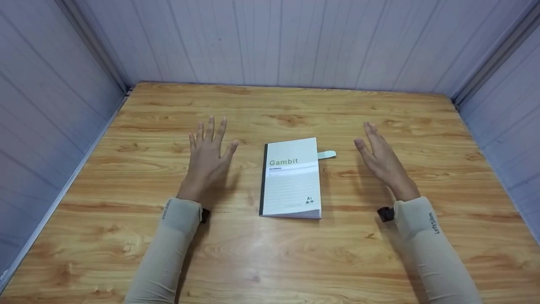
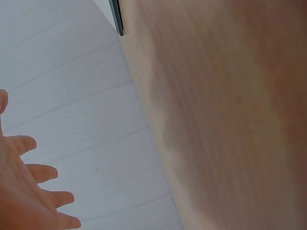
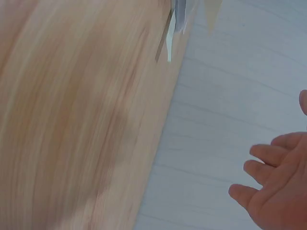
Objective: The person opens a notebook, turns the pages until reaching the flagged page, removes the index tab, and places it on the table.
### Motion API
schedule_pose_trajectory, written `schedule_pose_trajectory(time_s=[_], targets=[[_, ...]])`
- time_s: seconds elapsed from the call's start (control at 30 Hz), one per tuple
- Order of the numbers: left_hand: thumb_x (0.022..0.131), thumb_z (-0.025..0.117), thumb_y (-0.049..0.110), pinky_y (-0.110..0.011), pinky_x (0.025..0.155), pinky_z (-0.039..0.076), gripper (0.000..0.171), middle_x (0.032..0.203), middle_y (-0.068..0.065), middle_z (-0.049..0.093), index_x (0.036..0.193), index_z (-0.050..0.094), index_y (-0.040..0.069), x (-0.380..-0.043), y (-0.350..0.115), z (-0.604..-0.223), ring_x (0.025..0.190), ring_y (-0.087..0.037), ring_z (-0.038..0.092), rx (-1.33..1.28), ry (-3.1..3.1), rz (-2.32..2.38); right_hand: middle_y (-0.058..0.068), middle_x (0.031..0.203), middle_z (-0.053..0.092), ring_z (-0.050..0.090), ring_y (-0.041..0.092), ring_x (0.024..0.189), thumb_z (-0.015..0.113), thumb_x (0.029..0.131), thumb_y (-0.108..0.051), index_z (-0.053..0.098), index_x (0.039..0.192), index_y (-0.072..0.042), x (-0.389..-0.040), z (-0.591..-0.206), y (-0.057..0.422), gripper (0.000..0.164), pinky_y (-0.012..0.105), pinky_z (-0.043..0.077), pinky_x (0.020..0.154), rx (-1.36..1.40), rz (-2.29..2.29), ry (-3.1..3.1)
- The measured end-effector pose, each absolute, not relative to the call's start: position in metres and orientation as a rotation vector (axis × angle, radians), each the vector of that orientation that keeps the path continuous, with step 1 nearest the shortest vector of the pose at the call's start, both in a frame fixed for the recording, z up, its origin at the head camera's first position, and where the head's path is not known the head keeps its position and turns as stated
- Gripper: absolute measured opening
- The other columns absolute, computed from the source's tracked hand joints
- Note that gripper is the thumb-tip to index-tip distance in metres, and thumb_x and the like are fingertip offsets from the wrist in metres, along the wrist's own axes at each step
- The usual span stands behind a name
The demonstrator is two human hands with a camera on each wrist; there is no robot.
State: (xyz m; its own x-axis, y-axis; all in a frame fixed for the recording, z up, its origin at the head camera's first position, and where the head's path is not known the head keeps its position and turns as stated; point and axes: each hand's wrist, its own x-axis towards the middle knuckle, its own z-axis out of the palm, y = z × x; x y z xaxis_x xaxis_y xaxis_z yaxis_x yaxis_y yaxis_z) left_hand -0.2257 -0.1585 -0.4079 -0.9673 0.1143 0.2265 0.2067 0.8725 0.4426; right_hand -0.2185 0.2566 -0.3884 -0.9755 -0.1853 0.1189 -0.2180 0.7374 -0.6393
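A white notebook (image 1: 291, 185) with a dark spine and the word "Gambit" on its cover lies closed on the wooden table, its lower right cover corner slightly lifted. From its right edge sticks out a pale green strip (image 1: 327, 154). To the left of the notebook my left hand (image 1: 206, 158) is held above the table, fingers straight and spread, touching nothing. My right hand (image 1: 384, 162) is raised on the other side, fingers extended, also holding nothing. In the left wrist view only the corner of the dark spine (image 2: 116, 19) shows; the right wrist view catches the strip (image 3: 170, 43).
The wood-grain table (image 1: 270, 261) spreads around the notebook on all sides. Pale panelled walls (image 1: 261, 42) stand at the back, left and right of it. Both forearms wear light sleeves (image 1: 162, 253), with a dark wrist device (image 1: 385, 214) at each cuff.
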Motion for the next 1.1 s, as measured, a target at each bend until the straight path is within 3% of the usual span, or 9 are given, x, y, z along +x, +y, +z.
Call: schedule_pose_trajectory(time_s=[0.13,0.4,0.67,1.1], targets=[[0.098,0.029,0.061,-0.056,0.119,-0.003,0.070,0.163,-0.009,0.007,0.156,0.013,0.024,-0.224,-0.158,-0.410,0.149,-0.036,0.004,-0.281,-2.831,-0.962,0.014,0.161,0.014,0.009,0.034,0.149,0.030,0.103,-0.047,0.015,0.154,-0.005,-0.219,-0.393,0.245,0.068,0.053,0.009,0.120,0.406,1.127,-2.918],[0.101,0.033,0.051,-0.049,0.121,0.011,0.064,0.162,-0.007,0.015,0.154,0.022,0.017,-0.222,-0.158,-0.411,0.150,-0.027,0.011,-0.364,-2.699,-1.513,0.013,0.158,0.026,0.024,0.032,0.146,0.028,0.102,-0.050,0.017,0.154,-0.007,-0.213,-0.400,0.222,0.068,0.051,0.020,0.118,0.545,1.274,-2.988],[0.101,0.035,0.050,-0.046,0.120,0.020,0.060,0.157,-0.009,0.029,0.151,0.032,0.017,-0.220,-0.156,-0.414,0.147,-0.026,0.024,-0.345,-2.665,-1.692,0.011,0.157,0.030,0.023,0.028,0.146,0.032,0.099,-0.057,0.018,0.154,-0.009,-0.212,-0.405,0.202,0.074,0.049,0.020,0.119,0.590,1.253,-3.099],[0.101,0.037,0.049,-0.043,0.120,0.021,0.061,0.154,-0.009,0.036,0.147,0.038,0.009,-0.221,-0.147,-0.415,0.145,-0.025,0.029,-0.349,-2.660,-1.749,0.010,0.158,0.027,0.023,0.028,0.146,0.036,0.097,-0.059,0.019,0.154,-0.012,-0.209,-0.400,0.193,0.076,0.049,0.019,0.119,0.628,1.172,-3.141]])
